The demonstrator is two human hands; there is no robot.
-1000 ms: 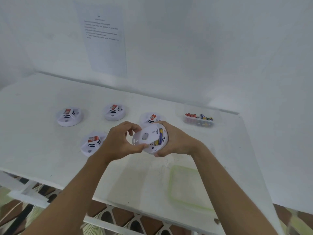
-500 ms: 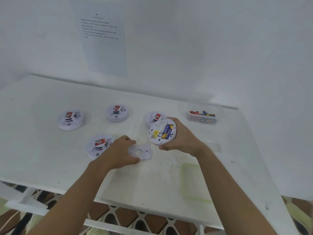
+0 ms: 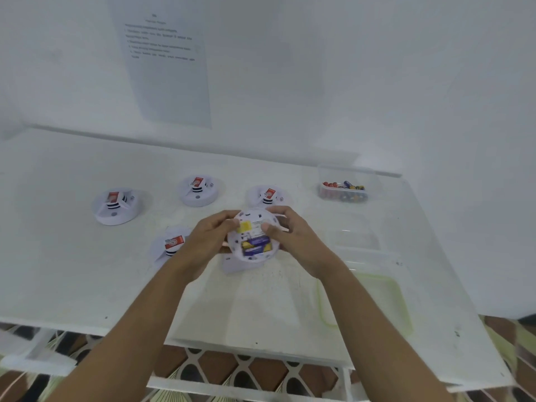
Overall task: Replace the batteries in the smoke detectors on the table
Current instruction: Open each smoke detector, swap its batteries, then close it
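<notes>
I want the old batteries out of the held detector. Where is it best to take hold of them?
Probably from the open back, facing up: the batteries lie flat, sunk in the detector, so only their tops are free. Hook a fingertip at one end and lift.

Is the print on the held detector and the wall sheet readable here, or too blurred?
Head view: soft overall; wall sheet text unreadable; held detector label smeared, only yellow and purple patches show; left hand and right hand slightly blurred; lighting flat, shadows on the table faint.
</notes>
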